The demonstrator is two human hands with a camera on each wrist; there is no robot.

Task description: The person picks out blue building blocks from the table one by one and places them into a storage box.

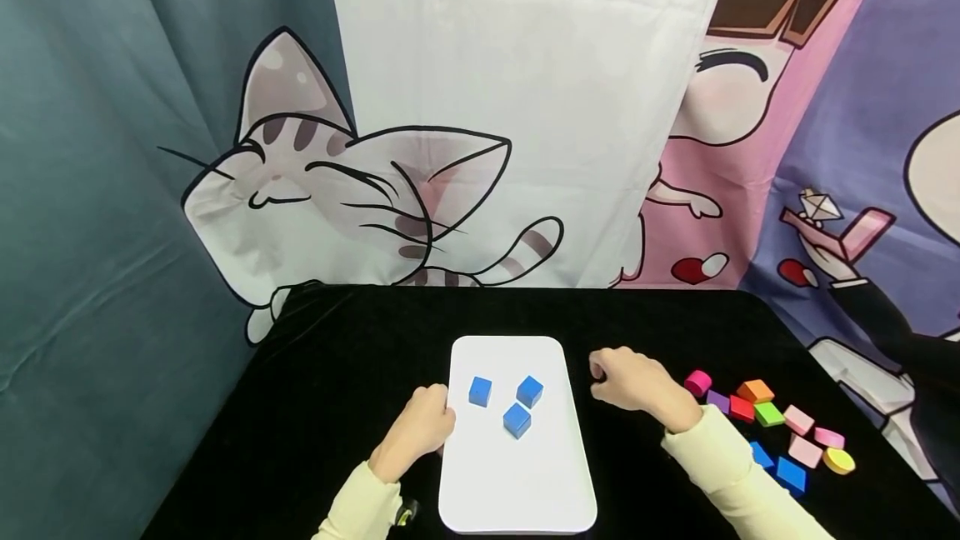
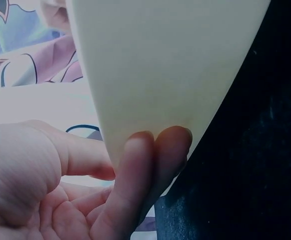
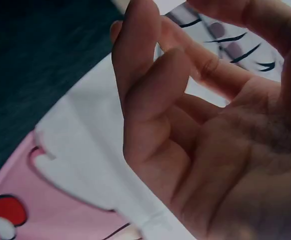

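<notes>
A white rectangular tray (image 1: 517, 486) stands in the middle of the black cloth in the head view. Three blue blocks (image 1: 517, 421) sit on its far half, set apart from each other. My left hand (image 1: 417, 427) grips the tray's left edge. The left wrist view shows fingertips (image 2: 171, 145) against one face of the tray and the thumb at the other side. To the right of the tray, my right hand (image 1: 633, 382) is held apart from it. Its fingers (image 3: 158, 80) are loosely bent and hold nothing.
Several coloured blocks lie on the right of the black cloth (image 1: 360, 357), around and beyond my right forearm, among them a green block (image 1: 768, 414), a yellow round one (image 1: 838, 462) and a blue one (image 1: 791, 475). A printed curtain (image 1: 525, 65) hangs behind the table.
</notes>
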